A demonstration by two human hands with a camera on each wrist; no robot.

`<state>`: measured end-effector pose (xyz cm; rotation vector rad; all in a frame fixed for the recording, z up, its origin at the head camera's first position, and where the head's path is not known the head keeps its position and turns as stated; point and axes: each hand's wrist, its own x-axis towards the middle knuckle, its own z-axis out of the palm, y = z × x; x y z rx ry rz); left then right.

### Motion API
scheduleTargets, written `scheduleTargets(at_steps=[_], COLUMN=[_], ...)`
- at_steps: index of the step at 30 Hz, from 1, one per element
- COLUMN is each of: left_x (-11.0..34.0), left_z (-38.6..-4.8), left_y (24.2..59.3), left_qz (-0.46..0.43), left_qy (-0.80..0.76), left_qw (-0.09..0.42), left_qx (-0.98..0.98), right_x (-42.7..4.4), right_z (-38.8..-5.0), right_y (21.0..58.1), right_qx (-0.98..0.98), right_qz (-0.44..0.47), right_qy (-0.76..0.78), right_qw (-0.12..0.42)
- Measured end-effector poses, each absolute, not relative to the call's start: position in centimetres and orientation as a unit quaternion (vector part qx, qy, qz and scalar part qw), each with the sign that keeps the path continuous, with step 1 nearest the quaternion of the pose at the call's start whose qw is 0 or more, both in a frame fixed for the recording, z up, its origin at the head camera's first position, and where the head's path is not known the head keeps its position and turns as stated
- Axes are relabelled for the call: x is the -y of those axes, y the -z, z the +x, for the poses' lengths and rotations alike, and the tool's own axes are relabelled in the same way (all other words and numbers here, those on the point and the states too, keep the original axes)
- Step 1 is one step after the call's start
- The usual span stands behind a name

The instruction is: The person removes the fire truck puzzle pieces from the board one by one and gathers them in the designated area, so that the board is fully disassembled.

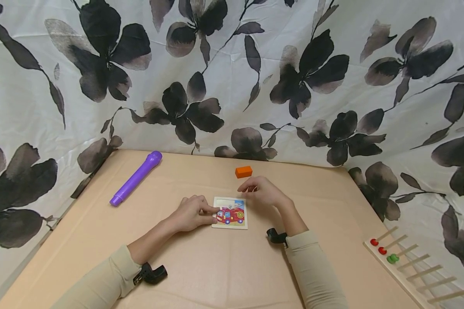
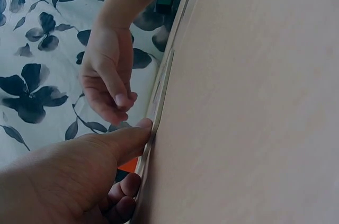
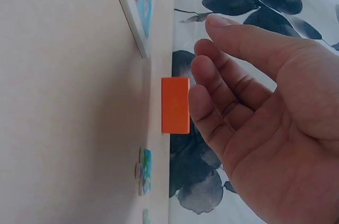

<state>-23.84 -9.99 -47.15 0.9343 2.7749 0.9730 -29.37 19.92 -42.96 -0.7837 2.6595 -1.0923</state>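
A small square picture board [image 1: 230, 219] with a red fire truck printed on it lies in the middle of the table. My left hand [image 1: 195, 213] grips its left edge, and the left wrist view has the board [image 2: 158, 108] nearly edge-on at the thumb. Just above the board's upper right corner hovers my right hand [image 1: 264, 192], its fingers loosely curled around nothing. In the right wrist view the palm [image 3: 275, 113] shows bare, and small colourful pieces [image 3: 145, 170] stand on the table below the orange block.
The orange block [image 1: 243, 172] sits near the table's back edge, beyond my right hand. A purple toy microphone [image 1: 136, 179] lies at the back left. On the right stands a wooden pegboard [image 1: 400, 277] with red and green beads. Floral cloth [image 1: 232, 64] hangs behind.
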Motion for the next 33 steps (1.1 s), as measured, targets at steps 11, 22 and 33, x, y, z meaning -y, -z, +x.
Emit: scheduleTargets(at_steps=[11,22,33], left_x=[9.8,9.7,9.7], left_z=[-23.9,-24.0,-24.0], left_y=[47.0,46.8,46.8], left_qz=[0.299,0.296,0.297], left_qy=[-0.317,-0.322,-0.32], left_qw=[0.028,0.031,0.029], left_qx=[-0.9,-0.899,-0.899], right_x=[-19.3,-18.6,-18.3], right_z=[-29.3,-29.6,-29.4], right_y=[43.5,44.1,44.1], right_qx=[-0.88,-0.885,-0.892], right_qz=[-0.264,-0.294,-0.286], right_qy=[0.363,0.326,0.31], right_qw=[0.151,0.155,0.162])
